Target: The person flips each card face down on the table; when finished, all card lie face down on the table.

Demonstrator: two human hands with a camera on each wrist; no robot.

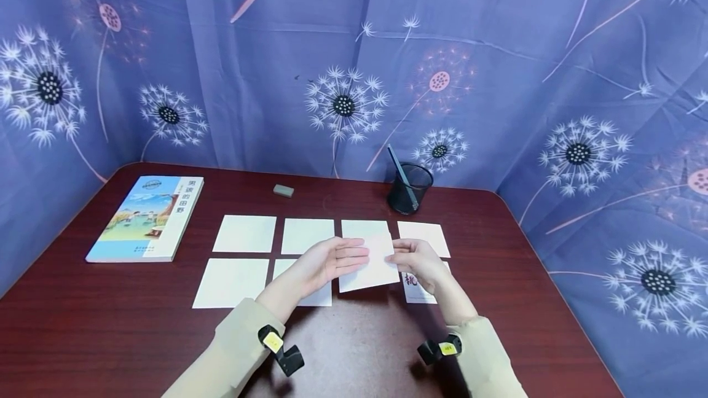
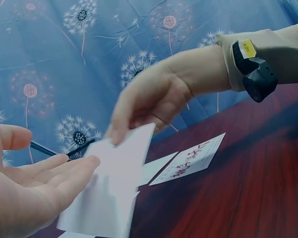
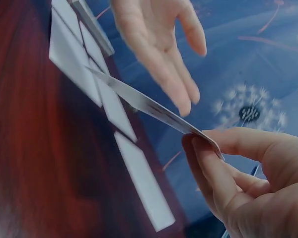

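Note:
My right hand [image 1: 423, 263] pinches a white card [image 1: 369, 274] by its right edge, thumb on one face and fingers on the other, raised above the table. Dark marks show on its underside in the right wrist view. My left hand [image 1: 326, 263] lies along the card's left side with fingers straight and palm turned toward it; whether the fingertips touch it I cannot tell. Beneath my right hand a face-up card [image 2: 191, 158] with red characters lies on the table. Blank white cards, such as the near-left card [image 1: 229, 284], lie in two rows around it.
A dark red wooden table [image 1: 110, 324] carries a book [image 1: 146, 220] at the left. A grey eraser [image 1: 283, 190] lies behind the cards. At the back right stands a black mesh pen holder [image 1: 410, 186] with a blue pen. A blue dandelion-patterned curtain [image 1: 249, 78] hangs behind.

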